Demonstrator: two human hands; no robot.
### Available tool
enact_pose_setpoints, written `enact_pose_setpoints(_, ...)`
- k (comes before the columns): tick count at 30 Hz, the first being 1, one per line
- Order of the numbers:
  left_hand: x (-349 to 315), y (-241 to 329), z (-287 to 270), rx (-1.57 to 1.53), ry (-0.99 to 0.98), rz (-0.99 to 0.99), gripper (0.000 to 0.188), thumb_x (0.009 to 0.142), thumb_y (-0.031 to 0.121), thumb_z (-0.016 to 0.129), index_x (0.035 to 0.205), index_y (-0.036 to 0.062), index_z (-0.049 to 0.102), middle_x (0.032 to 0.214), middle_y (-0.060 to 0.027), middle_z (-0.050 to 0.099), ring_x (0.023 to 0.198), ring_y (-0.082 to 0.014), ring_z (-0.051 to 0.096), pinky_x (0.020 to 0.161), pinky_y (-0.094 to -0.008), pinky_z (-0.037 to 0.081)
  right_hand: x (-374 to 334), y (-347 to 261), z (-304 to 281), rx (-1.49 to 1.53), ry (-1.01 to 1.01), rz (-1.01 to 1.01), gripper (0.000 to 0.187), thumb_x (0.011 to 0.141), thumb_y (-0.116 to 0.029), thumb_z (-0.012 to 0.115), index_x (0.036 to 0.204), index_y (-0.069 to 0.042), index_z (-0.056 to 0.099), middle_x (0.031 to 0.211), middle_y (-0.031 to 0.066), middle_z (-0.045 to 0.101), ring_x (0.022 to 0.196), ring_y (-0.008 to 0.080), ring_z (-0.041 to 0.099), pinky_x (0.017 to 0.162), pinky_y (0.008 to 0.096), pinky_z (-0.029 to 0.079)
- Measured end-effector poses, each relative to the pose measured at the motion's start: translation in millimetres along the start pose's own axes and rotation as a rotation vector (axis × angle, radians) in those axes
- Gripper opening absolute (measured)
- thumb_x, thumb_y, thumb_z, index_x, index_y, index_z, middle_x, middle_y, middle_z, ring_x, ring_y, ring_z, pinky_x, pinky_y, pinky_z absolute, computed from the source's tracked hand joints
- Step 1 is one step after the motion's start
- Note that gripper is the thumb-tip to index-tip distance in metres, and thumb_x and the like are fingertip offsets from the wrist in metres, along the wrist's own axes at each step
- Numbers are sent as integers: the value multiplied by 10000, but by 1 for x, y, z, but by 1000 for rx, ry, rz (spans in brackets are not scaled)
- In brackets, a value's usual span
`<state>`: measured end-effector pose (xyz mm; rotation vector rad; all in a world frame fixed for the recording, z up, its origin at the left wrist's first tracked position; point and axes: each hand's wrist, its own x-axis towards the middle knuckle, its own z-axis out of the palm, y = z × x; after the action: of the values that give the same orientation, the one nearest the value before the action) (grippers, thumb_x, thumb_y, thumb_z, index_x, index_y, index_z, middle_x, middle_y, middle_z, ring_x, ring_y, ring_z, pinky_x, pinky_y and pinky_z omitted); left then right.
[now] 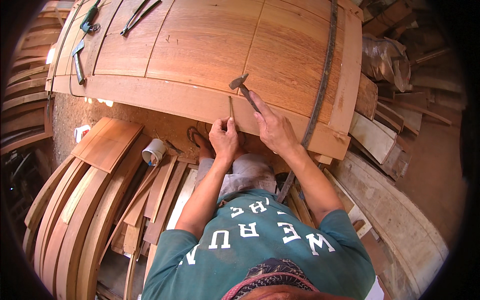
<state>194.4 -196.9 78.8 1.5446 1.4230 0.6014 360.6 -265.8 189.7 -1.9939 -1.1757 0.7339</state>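
Note:
A large wooden panel point(205, 45) in a frame lies flat in front of me, grooves running across its boards. My left hand point(223, 137), closed at the panel's near edge, pinches a thin brownish rod point(230, 107) whose far end rests on the frame by the board joint. Just right of it, my right hand point(276, 129) is wrapped round the handle of a hammer point(239, 81). The hammer's head hovers beyond the rod's far end, apart from it as far as I can tell. Small nails point(172, 40) lie on the panel farther off.
Pincers point(137, 19), a green-handled tool point(90, 19) and a hatchet point(78, 61) lie at the far left. A long metal bar point(325, 75) crosses the panel at right. Planks point(90, 215) and a white bucket point(154, 151) stand near left; scrap wood point(375, 135) is piled right.

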Motion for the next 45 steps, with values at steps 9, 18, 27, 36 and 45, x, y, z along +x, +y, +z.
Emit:
enact_pose_setpoints(9,1,-2,1,26,-2,-12,178,953,152,757,967,-25,747,885,-182,748,799,-302,735,754,-391,569,-5,-1,-3,-10,-55,79,628,1032,-92,573,1627,-204,409,1199,287,701,1013,505,693,836,563,565)
enact_pose_setpoints(18,-1,8,-1,69,17,53,167,946,137,749,946,-29,735,899,-206,739,820,-357,731,757,-423,568,-2,-5,5,1,168,-211,646,1015,-61,606,1619,-208,434,1155,272,719,941,476,714,794,539,583)
enact_pose_setpoints(27,7,0,4,125,34,167,179,982,138,732,952,-38,743,821,-162,739,714,-228,712,690,-372,563,-4,4,13,-91,113,-152,718,971,-52,546,1641,-267,408,998,223,701,816,462,726,692,583,598)
enact_pose_setpoints(36,40,26,-42,-490,-318,-487,129,966,121,771,1016,3,756,910,-76,756,787,-140,680,679,-273,526,-21,16,-10,-46,86,32,606,1043,-116,547,1623,-243,426,1184,268,710,1021,484,704,857,562,580)
enact_pose_setpoints(45,143,72,-66,-208,-390,-104,275,1022,242,742,1163,7,744,981,-44,734,908,-107,636,806,-273,496,8,22,-58,98,257,515,533,1020,-152,617,1537,-110,493,1194,308,699,1101,508,678,885,528,548)
